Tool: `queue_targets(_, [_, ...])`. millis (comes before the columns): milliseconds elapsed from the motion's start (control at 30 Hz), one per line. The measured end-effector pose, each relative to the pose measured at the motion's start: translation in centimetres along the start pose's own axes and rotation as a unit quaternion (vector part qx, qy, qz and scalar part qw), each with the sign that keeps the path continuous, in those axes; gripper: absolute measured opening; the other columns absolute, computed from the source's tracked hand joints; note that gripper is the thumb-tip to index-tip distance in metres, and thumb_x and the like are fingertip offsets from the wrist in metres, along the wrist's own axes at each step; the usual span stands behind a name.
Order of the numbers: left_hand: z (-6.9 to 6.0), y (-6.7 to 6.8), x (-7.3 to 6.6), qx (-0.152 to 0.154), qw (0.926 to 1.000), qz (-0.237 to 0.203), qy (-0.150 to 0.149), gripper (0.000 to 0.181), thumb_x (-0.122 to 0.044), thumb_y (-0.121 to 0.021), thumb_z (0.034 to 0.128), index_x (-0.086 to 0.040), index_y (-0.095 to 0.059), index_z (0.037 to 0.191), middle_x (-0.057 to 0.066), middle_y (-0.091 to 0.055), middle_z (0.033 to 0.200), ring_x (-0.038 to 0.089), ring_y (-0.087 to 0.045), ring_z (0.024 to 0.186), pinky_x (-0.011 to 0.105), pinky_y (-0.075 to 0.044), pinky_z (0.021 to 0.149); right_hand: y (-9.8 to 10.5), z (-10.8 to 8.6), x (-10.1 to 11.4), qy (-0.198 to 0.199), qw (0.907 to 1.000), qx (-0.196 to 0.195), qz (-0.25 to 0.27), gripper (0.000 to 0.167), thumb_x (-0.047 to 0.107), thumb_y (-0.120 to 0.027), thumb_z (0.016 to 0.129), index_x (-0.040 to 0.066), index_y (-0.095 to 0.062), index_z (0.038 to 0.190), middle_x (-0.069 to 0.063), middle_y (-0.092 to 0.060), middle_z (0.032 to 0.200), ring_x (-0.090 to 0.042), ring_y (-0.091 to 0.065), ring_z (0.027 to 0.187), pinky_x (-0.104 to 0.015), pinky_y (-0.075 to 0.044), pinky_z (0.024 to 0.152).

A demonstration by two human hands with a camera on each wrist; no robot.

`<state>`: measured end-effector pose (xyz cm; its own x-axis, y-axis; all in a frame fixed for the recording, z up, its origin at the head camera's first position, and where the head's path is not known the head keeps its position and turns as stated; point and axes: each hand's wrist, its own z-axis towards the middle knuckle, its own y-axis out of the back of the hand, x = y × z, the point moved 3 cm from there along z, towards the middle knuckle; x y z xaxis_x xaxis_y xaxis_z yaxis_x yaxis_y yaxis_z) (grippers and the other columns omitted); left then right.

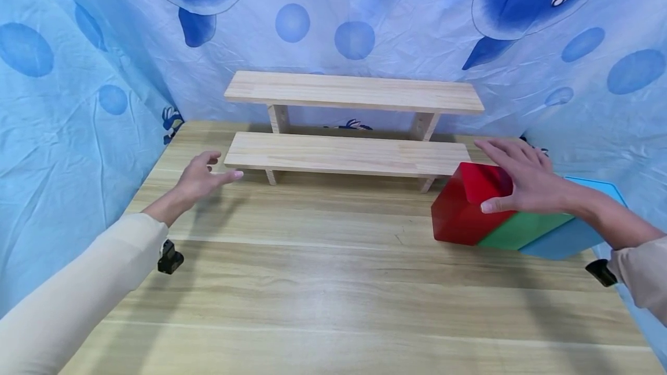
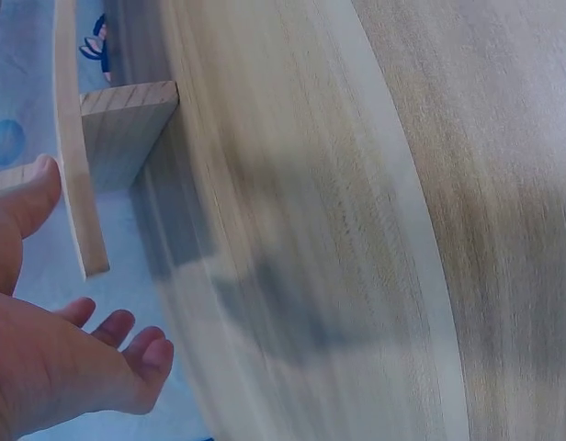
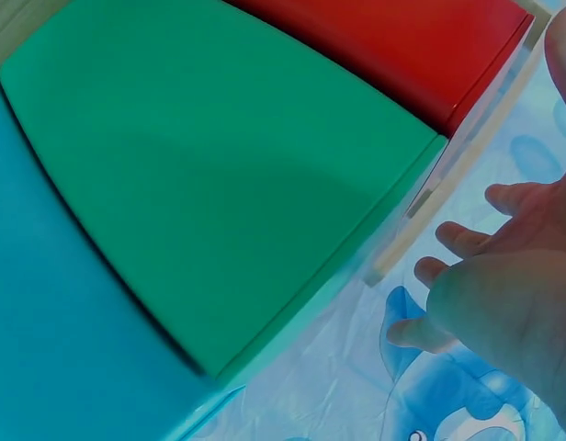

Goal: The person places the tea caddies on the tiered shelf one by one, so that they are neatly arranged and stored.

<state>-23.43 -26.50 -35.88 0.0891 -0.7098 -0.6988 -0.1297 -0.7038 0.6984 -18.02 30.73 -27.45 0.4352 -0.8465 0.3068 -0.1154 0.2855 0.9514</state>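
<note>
You had bright light in the head view, with glare on the light-brown wood-grain tabletop [image 1: 323, 302] and soft shadows beside your cream-sleeved arms [image 1: 88, 291]; your wrist views looked dimmer and softer.

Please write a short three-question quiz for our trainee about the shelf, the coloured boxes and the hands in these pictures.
1. How many tiers does the pale wooden shelf have?

2. Which stands in the middle of the row?
A) the glossy red plastic-looking box
B) the smooth green plastic-looking box
C) the smooth blue plastic-looking box

3. True or false: the person's bare left hand and bare right hand both hold nothing.

Key:
1. Two, one above the other.
2. B; it stands between the red and blue boxes.
3. True; neither hand is curled round anything.
</note>
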Motion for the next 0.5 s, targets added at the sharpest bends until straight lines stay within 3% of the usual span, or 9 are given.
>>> queue_targets(200, [0.2, -0.2, 0.2, 0.001, 0.9995, -0.03, 0.012, 0.099, -0.047, -0.069, 0.0864, 0.005, -0.014, 0.151, 0.03, -0.024, 0.151, 0.048, -0.028, 0.134, 0.057, -0.031, 0.106, 0.0, -0.1, -0.2, 0.008, 0.9998, -0.006, -0.015, 0.119, 0.032, -0.092, 0.059, 0.011, -0.021, 0.153, -0.025, -0.025, 0.146, -0.046, -0.019, 0.13, -0.074, -0.011, 0.093])
queue_targets(500, [1.2, -0.3, 0.8, 0.021, 0.9961, -0.074, 0.042, 0.103, -0.051, -0.069, 0.0849, -0.001, -0.01, 0.153, 0.029, -0.026, 0.15, 0.044, -0.034, 0.132, 0.055, -0.034, 0.105, -0.4, 0.0, -0.7, 0.002, 0.9997, 0.021, -0.012, 0.121, 0.031, -0.094, 0.054, 0.01, -0.024, 0.151, -0.026, -0.027, 0.145, -0.046, -0.022, 0.128, -0.072, -0.019, 0.091])
